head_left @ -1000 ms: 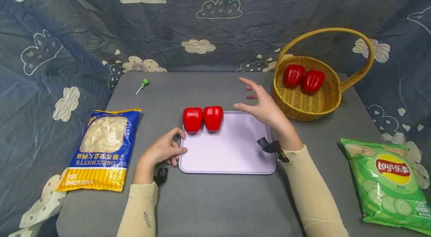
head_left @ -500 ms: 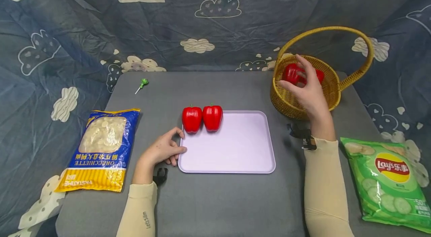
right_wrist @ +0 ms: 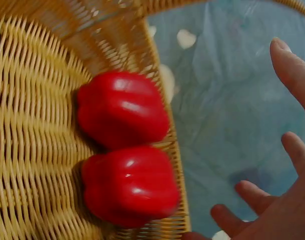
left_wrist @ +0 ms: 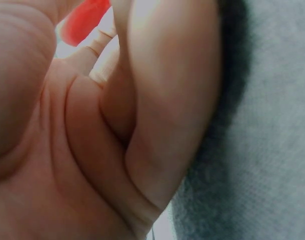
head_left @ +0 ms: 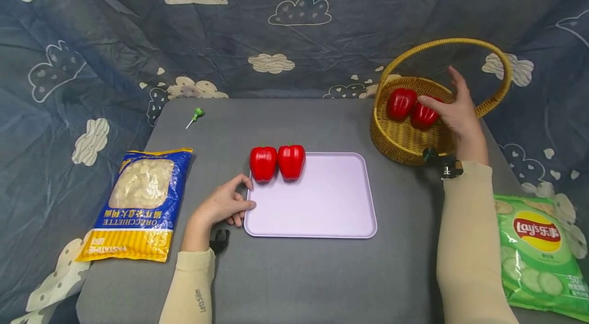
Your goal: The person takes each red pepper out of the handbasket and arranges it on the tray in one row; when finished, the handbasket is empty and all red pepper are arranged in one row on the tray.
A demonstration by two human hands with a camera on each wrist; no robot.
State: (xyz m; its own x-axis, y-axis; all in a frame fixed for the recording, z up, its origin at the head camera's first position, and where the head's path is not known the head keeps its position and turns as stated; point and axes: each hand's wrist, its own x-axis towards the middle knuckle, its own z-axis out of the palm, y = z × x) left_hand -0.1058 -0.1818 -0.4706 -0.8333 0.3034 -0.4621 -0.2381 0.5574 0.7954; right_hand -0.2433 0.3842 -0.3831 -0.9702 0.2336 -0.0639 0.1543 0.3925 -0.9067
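Note:
My left hand [head_left: 223, 204] holds the left edge of a lilac tray [head_left: 317, 206], thumb over the rim and the other fingers bent. Two red bell peppers, one at the tray's far left corner [head_left: 263, 164] and one right beside it [head_left: 291, 162], stand upright. Over the right side of a wicker basket [head_left: 391, 147] hovers my right hand [head_left: 460, 114], thumb and fingers spread, holding nothing. Inside the basket lie two more red bell peppers, a left one [head_left: 402, 104] and a right one [head_left: 424, 114] partly behind the thumb. In the right wrist view both peppers [right_wrist: 123, 110] appear apart from the fingers.
The basket's tall handle [head_left: 451, 42] arches above it. A blue and yellow pasta bag [head_left: 138, 206] lies at the left, a green lollipop [head_left: 198, 112] at the far left. A green chip bag [head_left: 543, 257] lies at the right, partly behind the right sleeve.
My right hand has moved from above the tray's far right corner, rightward across the basket, to its right side. My left hand and the peppers have stayed in place.

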